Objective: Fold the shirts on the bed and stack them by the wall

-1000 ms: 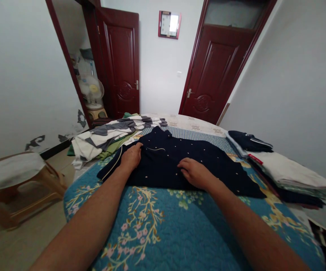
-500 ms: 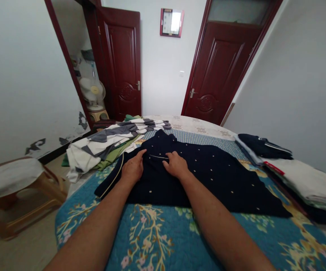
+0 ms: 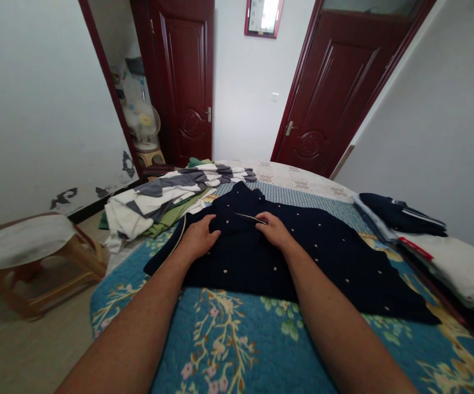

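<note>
A dark navy shirt (image 3: 240,257) with small pale spots and cream piping lies spread on the blue flowered bed cover (image 3: 237,334). Flat on its left part rests my left hand (image 3: 199,238), thumb and fingers apart, near the piped sleeve edge. My right hand (image 3: 275,230) pinches the shirt by a piped edge in its middle, thumb against fingers. The collar points away from me, and the shirt's lower part stretches to the right.
Crumpled white, grey and green clothes (image 3: 158,191) lie at the bed's far left. Folded garments (image 3: 458,262) are stacked along the right side. A stool with a pale cover (image 3: 23,241) stands left of the bed. Two dark red doors (image 3: 183,76) are beyond.
My right hand has taken hold of the piped edge and drawn it slightly to the right. My left thumb has spread away from the fingers. The whole view has shifted a little.
</note>
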Demonstrator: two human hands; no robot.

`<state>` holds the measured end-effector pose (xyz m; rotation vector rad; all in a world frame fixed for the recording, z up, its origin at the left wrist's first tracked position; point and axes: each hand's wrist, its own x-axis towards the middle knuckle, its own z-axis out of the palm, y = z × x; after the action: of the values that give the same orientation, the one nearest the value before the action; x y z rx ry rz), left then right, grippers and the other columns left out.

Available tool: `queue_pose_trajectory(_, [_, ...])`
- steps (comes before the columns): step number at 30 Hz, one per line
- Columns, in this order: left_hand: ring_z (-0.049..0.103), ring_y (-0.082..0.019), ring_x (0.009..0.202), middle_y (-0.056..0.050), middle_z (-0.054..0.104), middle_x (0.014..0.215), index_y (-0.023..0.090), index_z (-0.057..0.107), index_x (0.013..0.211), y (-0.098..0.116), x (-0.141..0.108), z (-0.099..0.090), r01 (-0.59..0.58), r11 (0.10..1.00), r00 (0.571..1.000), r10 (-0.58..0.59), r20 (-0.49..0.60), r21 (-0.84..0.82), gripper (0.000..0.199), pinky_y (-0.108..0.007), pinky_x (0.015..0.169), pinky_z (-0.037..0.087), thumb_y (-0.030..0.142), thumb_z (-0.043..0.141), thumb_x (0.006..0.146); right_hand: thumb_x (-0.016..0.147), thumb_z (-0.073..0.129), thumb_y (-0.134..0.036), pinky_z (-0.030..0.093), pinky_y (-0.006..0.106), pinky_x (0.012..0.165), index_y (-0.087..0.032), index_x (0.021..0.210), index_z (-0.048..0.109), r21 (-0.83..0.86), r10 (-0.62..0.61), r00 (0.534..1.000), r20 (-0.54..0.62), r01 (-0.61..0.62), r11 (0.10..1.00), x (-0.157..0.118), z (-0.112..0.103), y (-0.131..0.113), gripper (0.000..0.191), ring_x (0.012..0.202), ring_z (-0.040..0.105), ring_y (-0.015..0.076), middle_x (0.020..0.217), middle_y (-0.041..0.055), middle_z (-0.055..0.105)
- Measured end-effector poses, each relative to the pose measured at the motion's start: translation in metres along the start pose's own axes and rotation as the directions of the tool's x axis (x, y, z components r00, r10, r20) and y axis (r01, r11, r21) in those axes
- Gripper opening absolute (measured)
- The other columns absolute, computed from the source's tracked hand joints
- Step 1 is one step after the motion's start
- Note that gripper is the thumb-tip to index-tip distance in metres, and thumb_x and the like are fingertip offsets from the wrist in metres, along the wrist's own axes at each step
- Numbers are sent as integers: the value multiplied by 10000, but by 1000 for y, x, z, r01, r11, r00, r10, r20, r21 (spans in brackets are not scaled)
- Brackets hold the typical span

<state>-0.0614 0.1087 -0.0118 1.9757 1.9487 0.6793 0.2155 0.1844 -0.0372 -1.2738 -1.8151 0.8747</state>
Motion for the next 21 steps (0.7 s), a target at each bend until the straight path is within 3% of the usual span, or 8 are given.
queue_pose_trajectory(2, [660,-279,1315,-123,706,1420,190,588,1489,-2,-1,-1,-33,999,999,33,-18,6,553,-370,1135,470,225,644,940,727,622,-249,494,303,848,-226,1096,710,122,20,995,97,-32,992,-2,-4,-2,380,902,653,188,1001,11,734])
queue_pose_trajectory(4, [660,-281,1293,-113,724,1374,197,632,1412,-3,-2,-1,-43,999,996,45,-73,24,471,-384,1121,468,194,620,942,701,602,-234,478,280,745,-219,1047,725,153,56,982,183,-84,985,-5,-7,-6,367,790,627,173,888,-5,715])
queue_pose_trajectory(9, [666,-259,1013,-73,713,1040,220,656,989,-3,-3,-4,-95,993,985,104,-136,71,111,-374,908,497,173,619,895,651,602,-237,360,232,605,-211,779,632,135,36,983,179,-60,989,-9,-8,-8,135,640,487,127,685,-51,585])
queue_pose_trajectory(14, [592,-201,869,-18,605,885,233,536,812,-1,-7,-19,-266,964,957,263,-118,-9,197,-327,794,446,43,563,765,651,559,-204,370,228,643,-204,726,602,43,-54,957,286,44,998,-7,-14,0,86,678,490,126,694,-48,576])
queue_pose_trajectory(17, [592,-195,858,-13,603,887,233,558,835,-1,-10,-21,-273,962,961,271,-54,-28,230,-321,782,443,23,549,743,661,552,-152,418,241,695,-203,826,674,-63,-51,951,306,73,995,-7,-20,-6,212,737,558,143,758,-35,639])
queue_pose_trajectory(21, [627,-208,938,-36,630,955,239,641,907,-1,-9,-15,-230,973,973,229,27,34,294,-318,829,471,8,520,772,817,636,-198,487,293,870,-211,1148,745,-165,-82,933,351,148,975,-17,-18,-32,349,949,670,187,1045,28,752])
